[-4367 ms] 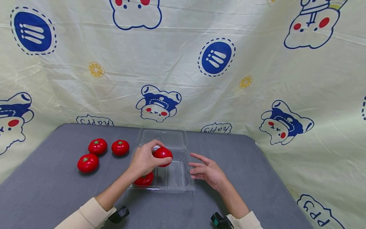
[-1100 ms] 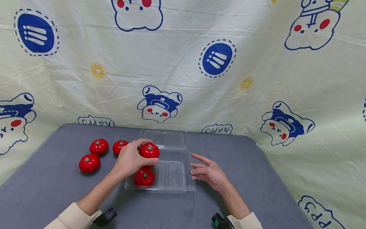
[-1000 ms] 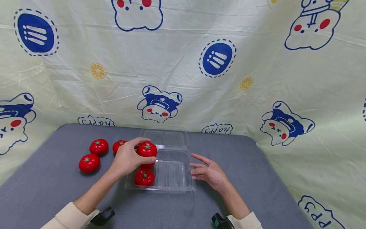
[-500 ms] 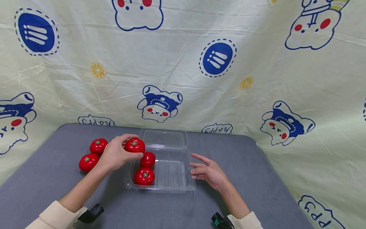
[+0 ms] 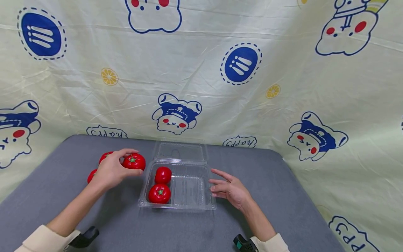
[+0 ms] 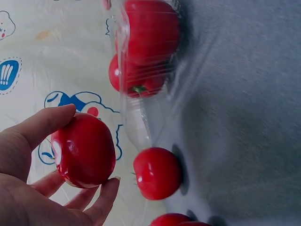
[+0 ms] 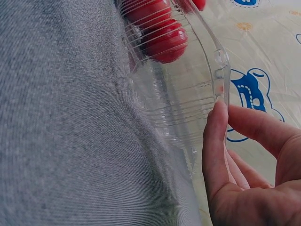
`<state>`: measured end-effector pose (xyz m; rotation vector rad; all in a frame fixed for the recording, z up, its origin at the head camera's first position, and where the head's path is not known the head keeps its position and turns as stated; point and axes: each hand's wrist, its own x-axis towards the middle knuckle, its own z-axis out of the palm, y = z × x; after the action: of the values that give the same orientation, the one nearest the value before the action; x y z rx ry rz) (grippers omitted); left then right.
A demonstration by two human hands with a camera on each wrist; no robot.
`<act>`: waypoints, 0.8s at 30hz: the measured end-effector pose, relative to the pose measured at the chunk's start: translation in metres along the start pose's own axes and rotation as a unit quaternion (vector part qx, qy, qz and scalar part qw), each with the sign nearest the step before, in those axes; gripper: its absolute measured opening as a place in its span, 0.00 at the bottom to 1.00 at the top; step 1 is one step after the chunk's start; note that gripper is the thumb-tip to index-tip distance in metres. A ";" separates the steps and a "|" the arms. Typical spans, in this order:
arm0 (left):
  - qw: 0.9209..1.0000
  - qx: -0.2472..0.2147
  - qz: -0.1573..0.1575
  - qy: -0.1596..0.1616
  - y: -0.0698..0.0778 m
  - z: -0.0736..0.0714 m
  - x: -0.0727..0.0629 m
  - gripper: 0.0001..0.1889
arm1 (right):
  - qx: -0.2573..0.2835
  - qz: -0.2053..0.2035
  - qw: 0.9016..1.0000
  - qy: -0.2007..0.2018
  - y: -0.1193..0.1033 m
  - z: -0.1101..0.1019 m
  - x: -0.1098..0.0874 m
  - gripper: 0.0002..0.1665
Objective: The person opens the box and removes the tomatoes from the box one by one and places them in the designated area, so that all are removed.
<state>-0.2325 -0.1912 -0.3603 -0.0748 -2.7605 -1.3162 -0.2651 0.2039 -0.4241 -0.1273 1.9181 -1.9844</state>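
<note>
My left hand (image 5: 113, 169) holds a red tomato (image 5: 134, 161) above the table, left of the clear plastic container (image 5: 189, 206). In the left wrist view the thumb and fingers curl around this tomato (image 6: 84, 150). A separate tomato (image 6: 157, 173) sits on the table below it. Two tomatoes lie in the container's left side: one on its side (image 5: 163, 175), one stem-up (image 5: 159, 193). My right hand (image 5: 233, 190) has its fingers loosely extended, with fingertips at the container's right rim. The right wrist view shows the fingers (image 7: 216, 146) against that rim.
Behind my left hand, partly hidden, are another tomato (image 5: 105, 156) and a nearer tomato (image 5: 92, 175). The container's clear lid (image 5: 181, 151) lies opened toward the back. A printed curtain (image 5: 201, 70) hangs behind the grey table (image 5: 176, 231).
My left hand, gripping the tomato, has moved left from over the container to above the table. The two tomatoes in the container are now uncovered. My right hand stays at the rim.
</note>
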 end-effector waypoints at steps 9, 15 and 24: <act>0.999 0.034 0.007 0.010 -0.016 -0.001 -0.007 0.41 | -0.001 -0.001 1.000 -0.001 0.000 0.001 0.000 0.46; 0.999 0.048 -0.004 -0.001 -0.024 0.001 -0.009 0.43 | -0.001 -0.001 1.000 -0.001 0.001 0.001 0.001 0.46; 0.998 0.060 -0.015 0.000 -0.037 0.010 -0.009 0.42 | -0.002 0.000 1.000 0.000 0.000 0.000 0.000 0.46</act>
<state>-0.2275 -0.2067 -0.3956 -0.0261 -2.8440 -1.1548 -0.2654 0.2037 -0.4246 -0.1292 1.9216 -1.9810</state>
